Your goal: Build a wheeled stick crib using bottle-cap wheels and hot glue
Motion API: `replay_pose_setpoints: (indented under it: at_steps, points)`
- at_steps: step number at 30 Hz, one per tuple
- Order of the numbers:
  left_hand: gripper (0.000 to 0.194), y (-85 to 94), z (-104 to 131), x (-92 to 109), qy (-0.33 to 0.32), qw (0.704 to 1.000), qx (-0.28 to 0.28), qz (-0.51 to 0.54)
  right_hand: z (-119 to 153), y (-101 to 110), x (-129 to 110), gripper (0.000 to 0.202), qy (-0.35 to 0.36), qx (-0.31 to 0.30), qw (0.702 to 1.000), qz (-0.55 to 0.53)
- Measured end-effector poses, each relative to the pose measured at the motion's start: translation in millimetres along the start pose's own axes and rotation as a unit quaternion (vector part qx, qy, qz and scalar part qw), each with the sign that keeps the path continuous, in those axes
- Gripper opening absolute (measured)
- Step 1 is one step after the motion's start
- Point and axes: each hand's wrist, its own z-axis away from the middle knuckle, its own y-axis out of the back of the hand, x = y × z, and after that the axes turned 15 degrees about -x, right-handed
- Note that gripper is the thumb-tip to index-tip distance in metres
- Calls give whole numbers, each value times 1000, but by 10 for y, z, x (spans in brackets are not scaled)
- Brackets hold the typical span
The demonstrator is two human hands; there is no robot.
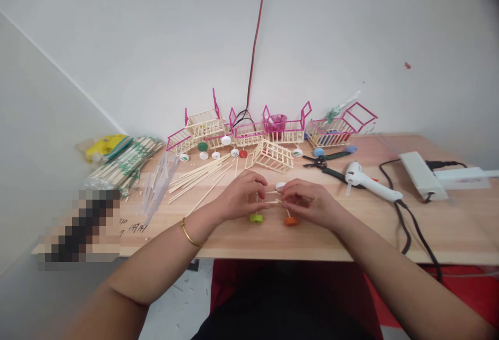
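Note:
My left hand (242, 194) and my right hand (312, 202) are at the front middle of the table, one at each side of a small wheeled stick frame (274, 202). Each hand is closed in a pinch on the frame, thumb below and fingers above. Bottle caps serve as its wheels: a lime green cap (256, 219) and an orange cap (290, 221) face me, while a white cap (280, 187) shows at the far side. My fingers hide part of the sticks. Just behind lies a plain stick cage (273, 156), tipped over.
Pink-trimmed stick carts (249, 134) line the wall, one holding a pink cup (276, 126). Loose sticks (200, 178) and bagged sticks (127, 163) lie left. Green-handled pliers (331, 166), a white glue gun (370, 183) and a white power block (423, 176) with black cables lie right.

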Motion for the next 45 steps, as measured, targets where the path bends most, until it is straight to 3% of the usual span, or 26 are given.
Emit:
replay_pose_setpoints:
  at_steps: [15,45]
  points:
    - [7,-64,-12,-17,-8,1000,-1,-23,-35,-6,-39,16,3,-5,999,44]
    - [11,-69,-42,10,0,1000,3,-26,-31,-50,20,11,-2,14,999,36]
